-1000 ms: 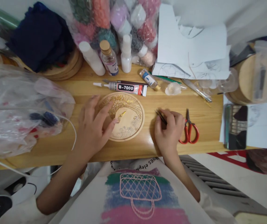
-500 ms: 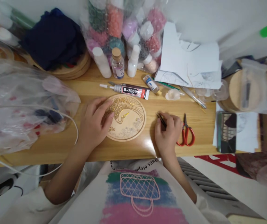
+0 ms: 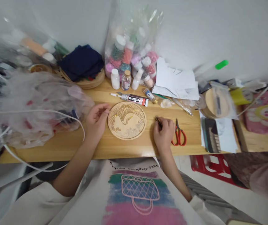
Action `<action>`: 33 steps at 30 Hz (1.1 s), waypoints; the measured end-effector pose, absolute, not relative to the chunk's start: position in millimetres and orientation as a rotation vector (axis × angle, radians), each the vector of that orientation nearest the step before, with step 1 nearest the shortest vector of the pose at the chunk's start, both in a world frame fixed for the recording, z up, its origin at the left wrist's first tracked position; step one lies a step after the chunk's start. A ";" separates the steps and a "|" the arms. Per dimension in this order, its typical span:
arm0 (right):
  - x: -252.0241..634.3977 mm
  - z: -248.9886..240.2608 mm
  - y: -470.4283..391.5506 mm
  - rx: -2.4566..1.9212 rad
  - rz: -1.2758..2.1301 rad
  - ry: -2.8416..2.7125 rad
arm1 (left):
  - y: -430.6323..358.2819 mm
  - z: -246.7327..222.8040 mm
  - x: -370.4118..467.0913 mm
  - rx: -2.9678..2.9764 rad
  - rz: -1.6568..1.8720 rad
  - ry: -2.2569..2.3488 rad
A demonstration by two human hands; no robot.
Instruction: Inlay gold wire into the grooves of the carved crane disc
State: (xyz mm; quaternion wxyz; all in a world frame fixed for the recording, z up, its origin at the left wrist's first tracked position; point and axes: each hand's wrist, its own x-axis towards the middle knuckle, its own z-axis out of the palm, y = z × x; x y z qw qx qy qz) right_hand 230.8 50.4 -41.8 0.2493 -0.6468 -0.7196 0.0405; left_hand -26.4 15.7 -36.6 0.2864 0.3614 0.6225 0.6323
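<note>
While the right hand (image 3: 164, 132) clamps its fingers on dark tweezers (image 3: 158, 122), the left hand (image 3: 97, 121), loosely curled, is beside the round board (image 3: 126, 121), between the table's (image 3: 126, 152) front and back edges; whether left fingertips meet, one cannot tell.

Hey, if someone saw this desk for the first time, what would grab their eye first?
Likely the round wooden plaque with its gold design, lying on the desk between the left hand and right hand. After that, perhaps the red-handled scissors just beside the right hand, and the clear bag of colourful jars by the wall.
</note>
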 end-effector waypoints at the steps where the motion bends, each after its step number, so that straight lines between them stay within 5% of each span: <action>1: 230.6 -42.4 50.7 -1.763 0.100 -1.958 | 16.4 -35.8 -27.7 0.937 1.712 1.638; 15: 233.1 -50.2 52.0 -1.817 -0.005 -1.828 | -17.1 18.2 -38.9 0.053 1.537 1.238; 33: 222.0 -31.9 37.4 -1.383 0.208 -2.221 | -16.7 34.7 -20.4 0.012 1.379 1.360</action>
